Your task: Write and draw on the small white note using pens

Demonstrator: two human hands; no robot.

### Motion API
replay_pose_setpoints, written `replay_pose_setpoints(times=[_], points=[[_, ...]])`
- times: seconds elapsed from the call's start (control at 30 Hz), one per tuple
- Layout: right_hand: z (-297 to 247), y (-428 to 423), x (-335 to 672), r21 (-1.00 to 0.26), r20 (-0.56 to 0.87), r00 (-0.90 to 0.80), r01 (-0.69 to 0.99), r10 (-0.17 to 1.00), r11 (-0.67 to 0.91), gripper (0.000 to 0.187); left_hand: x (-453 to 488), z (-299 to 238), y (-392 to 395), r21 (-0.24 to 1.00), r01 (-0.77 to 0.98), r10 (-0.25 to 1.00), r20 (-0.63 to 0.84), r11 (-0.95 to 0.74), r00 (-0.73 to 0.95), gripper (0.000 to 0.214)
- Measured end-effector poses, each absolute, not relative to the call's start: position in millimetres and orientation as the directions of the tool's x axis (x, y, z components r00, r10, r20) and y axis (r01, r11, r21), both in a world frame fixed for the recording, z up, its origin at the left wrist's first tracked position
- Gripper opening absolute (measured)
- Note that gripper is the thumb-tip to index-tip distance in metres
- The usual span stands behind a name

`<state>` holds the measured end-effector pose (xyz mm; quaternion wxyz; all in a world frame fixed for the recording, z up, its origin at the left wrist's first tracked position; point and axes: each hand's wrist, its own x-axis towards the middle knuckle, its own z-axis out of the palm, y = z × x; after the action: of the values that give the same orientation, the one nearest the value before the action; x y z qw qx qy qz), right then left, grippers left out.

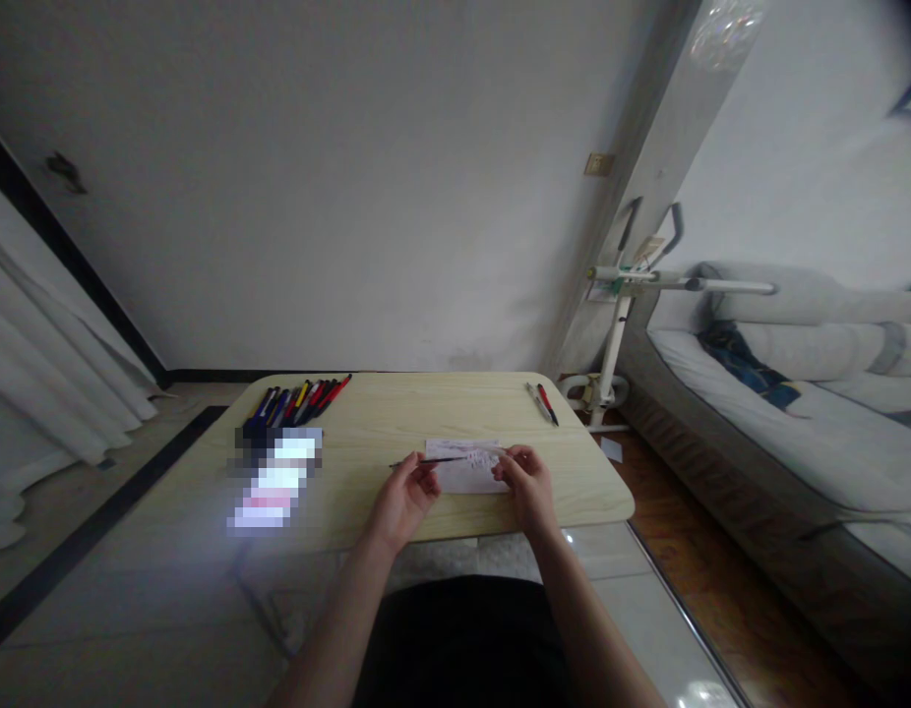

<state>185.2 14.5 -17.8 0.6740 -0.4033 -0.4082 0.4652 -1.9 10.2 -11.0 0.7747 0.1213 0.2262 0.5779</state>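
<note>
My left hand (406, 498) is closed in a pinch on a thin dark pen (447, 459). It lies nearly level, one tip poking out left of my fingers and the rest running toward my other hand. My right hand (529, 484) is also pinched shut, with a pale, slender piece at its fingertips; whether this is the pen's far end or a separate part, I cannot tell. Beneath both hands a white sheet of paper (466, 480) with dark scribbles rests on the wooden table (396, 413), partly covered by my fingers.
Several pens and markers (300, 401) lie bunched at the table's back left, beside a bright, pixelated phone-like screen (274, 482). Two pens (542, 403) sit at the back right. Beyond the table stand white exercise equipment (613, 344) and a grey sofa (721, 433).
</note>
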Motion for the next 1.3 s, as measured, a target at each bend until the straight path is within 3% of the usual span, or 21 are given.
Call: replay_pose_setpoints(times=[0.53,0.9,1.3], points=[[-21.1,8.0,183.5,-0.964,0.194,0.242,-0.134,0.951,0.231,0.025,1.1,-8.5,9.4,0.460,-0.851,0.967,-0.140,0.255,0.213,0.012],[-19.2,7.4,187.4,-0.927,0.150,0.234,-0.305,0.961,0.219,0.020,4.9,-4.0,7.2,0.536,-0.822,0.979,-0.156,0.193,0.128,0.014],[-17.8,5.5,187.4,-0.920,0.119,0.209,-0.343,0.971,0.187,0.020,5.6,-6.3,7.5,0.582,-0.800,0.987,-0.147,0.145,0.072,0.015]])
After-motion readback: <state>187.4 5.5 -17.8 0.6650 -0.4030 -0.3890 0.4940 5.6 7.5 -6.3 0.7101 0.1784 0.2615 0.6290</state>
